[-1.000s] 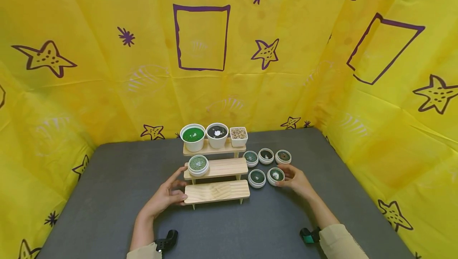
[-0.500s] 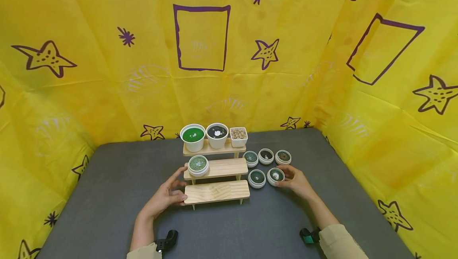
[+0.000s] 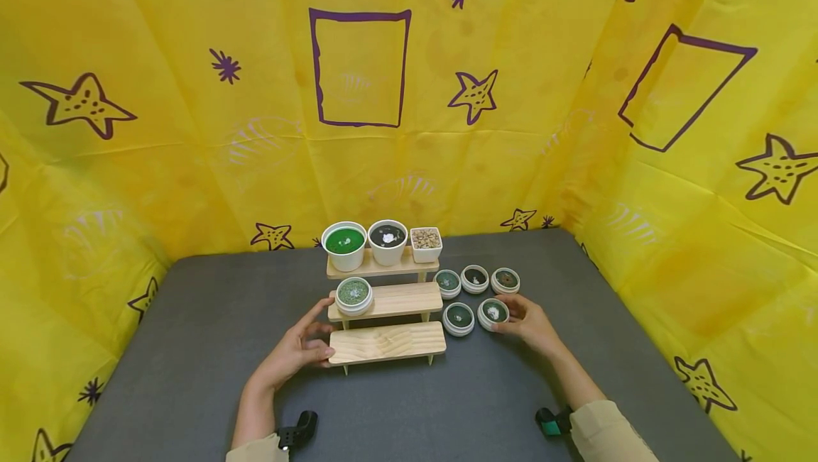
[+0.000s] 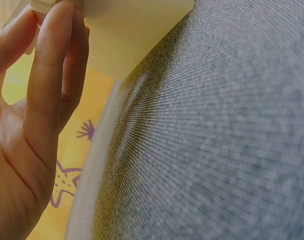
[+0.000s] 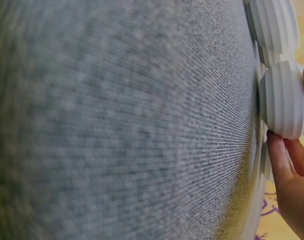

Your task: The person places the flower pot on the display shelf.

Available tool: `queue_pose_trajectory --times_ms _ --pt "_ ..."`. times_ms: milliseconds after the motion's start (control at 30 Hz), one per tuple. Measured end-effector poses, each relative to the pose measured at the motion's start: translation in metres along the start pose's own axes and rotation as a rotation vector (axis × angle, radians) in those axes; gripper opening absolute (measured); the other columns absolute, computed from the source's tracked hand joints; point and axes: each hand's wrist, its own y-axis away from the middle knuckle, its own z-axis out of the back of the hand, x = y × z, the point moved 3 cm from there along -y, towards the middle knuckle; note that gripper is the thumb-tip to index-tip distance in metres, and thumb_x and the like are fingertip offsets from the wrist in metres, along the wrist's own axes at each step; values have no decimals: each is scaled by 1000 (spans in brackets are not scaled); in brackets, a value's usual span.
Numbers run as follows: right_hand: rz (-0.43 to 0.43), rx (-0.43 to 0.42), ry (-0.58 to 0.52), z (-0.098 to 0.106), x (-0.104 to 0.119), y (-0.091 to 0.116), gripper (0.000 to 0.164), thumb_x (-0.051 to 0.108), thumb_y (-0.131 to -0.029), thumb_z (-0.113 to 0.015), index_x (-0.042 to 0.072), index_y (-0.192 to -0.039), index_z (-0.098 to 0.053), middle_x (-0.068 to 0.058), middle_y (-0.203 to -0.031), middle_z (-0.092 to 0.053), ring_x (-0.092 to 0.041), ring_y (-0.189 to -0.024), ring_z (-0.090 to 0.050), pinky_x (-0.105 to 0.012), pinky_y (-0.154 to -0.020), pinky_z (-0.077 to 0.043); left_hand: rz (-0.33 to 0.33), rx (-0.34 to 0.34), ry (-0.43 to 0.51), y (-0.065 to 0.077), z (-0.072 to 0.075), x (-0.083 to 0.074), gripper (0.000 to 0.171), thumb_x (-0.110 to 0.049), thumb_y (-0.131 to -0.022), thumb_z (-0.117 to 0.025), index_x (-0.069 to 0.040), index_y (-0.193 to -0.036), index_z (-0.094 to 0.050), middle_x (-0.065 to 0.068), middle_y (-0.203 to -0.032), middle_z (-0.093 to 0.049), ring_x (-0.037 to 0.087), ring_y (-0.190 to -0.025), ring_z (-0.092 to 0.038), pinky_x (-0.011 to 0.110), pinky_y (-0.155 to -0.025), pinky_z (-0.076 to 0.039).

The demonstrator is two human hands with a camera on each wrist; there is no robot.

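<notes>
A three-tier wooden display stand (image 3: 387, 341) stands mid-table. My left hand (image 3: 295, 348) holds its left end, the thumb by the lowest tier and the index finger by the middle one. In the left wrist view, the fingertips (image 4: 56, 12) meet the pale wood. To the right of the stand my right hand (image 3: 529, 325) grips a small ribbed white bowl (image 3: 493, 314) with a dark green, white-flecked fill, thumb and fingers at its right side. That bowl appears to sit on the table, beside another green-filled bowl (image 3: 458, 319). A speckled light-green bowl (image 3: 354, 295) stands on the middle tier.
The top tier carries a green-filled white cup (image 3: 345, 243), a dark-filled cup (image 3: 388, 242) and a square pot of pebbly bits (image 3: 426, 243). Behind the gripped bowl are three more bowls: teal (image 3: 448, 282), black (image 3: 476, 278) and brownish (image 3: 506, 280). Yellow patterned cloth (image 3: 364, 164) surrounds the grey table (image 3: 224, 306).
</notes>
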Motion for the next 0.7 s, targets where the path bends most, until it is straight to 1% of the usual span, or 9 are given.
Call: queue_pose_trajectory --times_ms 233,467,600,700 --pt "0 -23 9 3 4 1 58 8 -77 -82 -1 -130 -59 -24 -128 -64 -22 -105 -68 -14 -80 -53 10 -13 -8 -1 1 1 93 -5 -88 -72 -23 -159 -14 37 -129 -39 6 -76 -65 32 -69 -62" --pt "14 -32 31 5 10 -2 60 9 -79 -82 -1 -132 -58 -24 -128 -63 -28 -108 -67 -13 -82 -52 16 -7 -9 -1 1 1 93 -5 -88 -71 -22 -159 -13 37 -129 -38 6 -76 -65 33 -69 -62" --pt "18 -46 39 8 16 -2 60 11 -78 -83 1 -132 -59 -24 -126 -65 -25 -107 -67 -12 -84 -51 17 -6 -6 -1 1 0 94 -5 -88 -71 -22 -159 -13 38 -129 -38 6 -76 -65 33 -69 -62" --pt "21 -54 45 9 21 -3 59 13 -78 -83 1 -131 -59 -24 -124 -65 -17 -101 -68 -12 -83 -52 13 -1 -6 0 1 0 93 -6 -88 -71 -22 -159 -12 39 -130 -38 6 -76 -65 33 -69 -62"
